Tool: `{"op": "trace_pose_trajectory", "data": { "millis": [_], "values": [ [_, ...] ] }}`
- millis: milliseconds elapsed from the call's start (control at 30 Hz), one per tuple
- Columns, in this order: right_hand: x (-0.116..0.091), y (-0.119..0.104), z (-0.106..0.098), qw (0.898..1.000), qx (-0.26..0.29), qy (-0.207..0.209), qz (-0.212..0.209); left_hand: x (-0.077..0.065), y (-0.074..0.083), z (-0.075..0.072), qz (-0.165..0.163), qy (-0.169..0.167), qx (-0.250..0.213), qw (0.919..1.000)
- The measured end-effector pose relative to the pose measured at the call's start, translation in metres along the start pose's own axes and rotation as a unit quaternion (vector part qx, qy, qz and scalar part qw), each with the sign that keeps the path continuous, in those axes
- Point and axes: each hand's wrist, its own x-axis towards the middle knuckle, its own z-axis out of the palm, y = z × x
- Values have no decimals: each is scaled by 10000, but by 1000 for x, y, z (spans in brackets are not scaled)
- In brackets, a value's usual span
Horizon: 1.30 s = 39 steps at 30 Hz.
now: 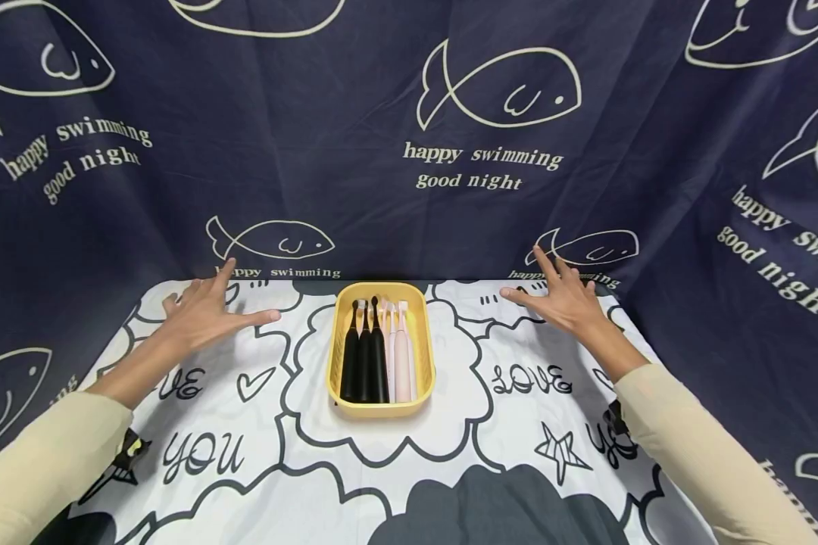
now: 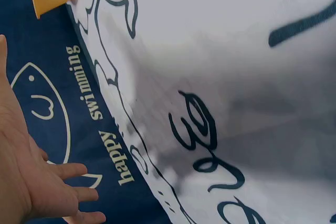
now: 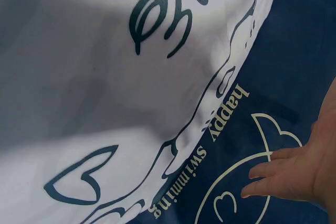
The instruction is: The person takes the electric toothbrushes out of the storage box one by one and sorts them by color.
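A yellow basket [image 1: 382, 410] stands at the middle of the table, its corner also showing in the left wrist view. Several electric toothbrushes lie side by side in it: black toothbrushes [image 1: 364, 363] on the left, pale pink and white toothbrushes [image 1: 402, 363] on the right. To the left of the basket, my left hand [image 1: 207, 306] hovers over the cloth with fingers spread and thumb pointing toward the basket. My right hand [image 1: 562, 299] is held over the cloth on the other side, fingers spread too. Both hands hold nothing and are apart from the basket.
A white cloth [image 1: 245, 424] with black cloud outlines and lettering covers the table. Behind it and along both sides hangs a dark blue curtain [image 1: 354, 151] printed with fish and words. The table's back edge runs close behind the basket.
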Motion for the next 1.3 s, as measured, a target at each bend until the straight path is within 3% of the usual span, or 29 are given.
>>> {"op": "trace_pose_trajectory", "data": {
  "millis": [733,1300],
  "values": [
    [-6,-14,10,9993,244,-265,-52,-16,40,22,475,78,-249,9985],
    [-8,-29,18,9987,343,-337,-174,-27,55,43,787,-114,-866,9931]
  ]
}}
